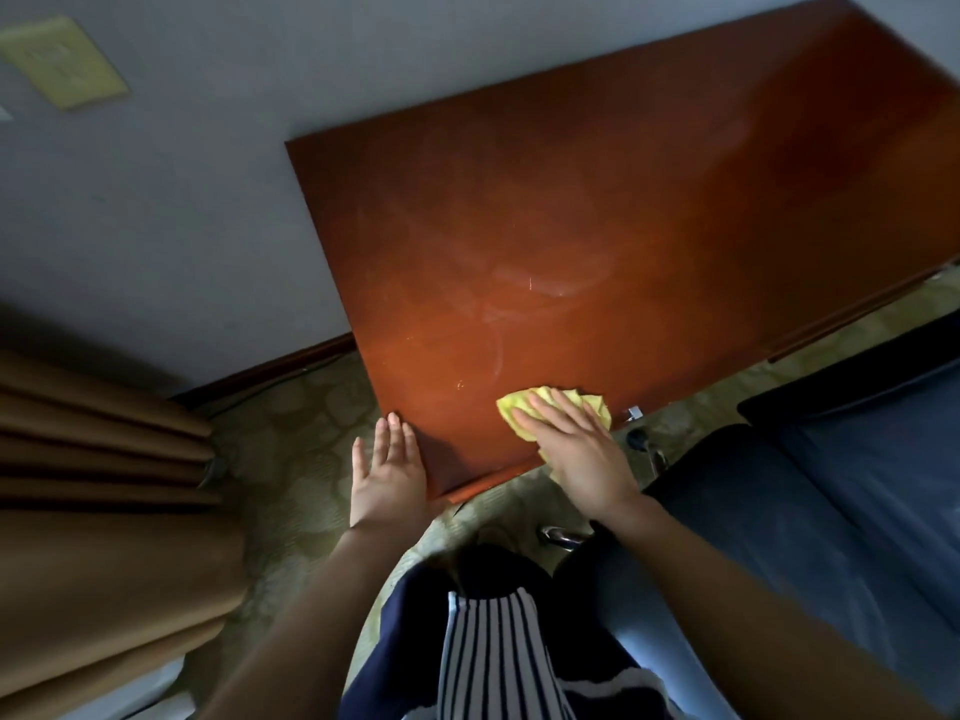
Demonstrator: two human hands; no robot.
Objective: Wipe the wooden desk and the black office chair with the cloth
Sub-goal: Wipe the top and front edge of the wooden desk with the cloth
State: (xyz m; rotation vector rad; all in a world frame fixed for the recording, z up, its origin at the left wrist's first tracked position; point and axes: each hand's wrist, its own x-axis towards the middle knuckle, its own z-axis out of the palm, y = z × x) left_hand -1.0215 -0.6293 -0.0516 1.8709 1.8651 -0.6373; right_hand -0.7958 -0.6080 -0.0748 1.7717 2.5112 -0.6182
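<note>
The wooden desk (597, 210) has a glossy reddish-brown top with faint smears on it. A yellow cloth (582, 402) lies near the desk's front edge. My right hand (576, 449) presses flat on the cloth with straight fingers. My left hand (387, 470) is open, its fingers straight, with the fingertips at the desk's near left corner. The black office chair (831, 491) stands at the lower right, partly under my right arm, with a dark seat and a metal part showing.
A grey wall (182, 200) runs behind and left of the desk. Brown curtains (104, 485) hang at the left. Patterned carpet (291, 439) covers the floor between curtain and desk. A yellowish wall plate (62, 59) sits at the upper left.
</note>
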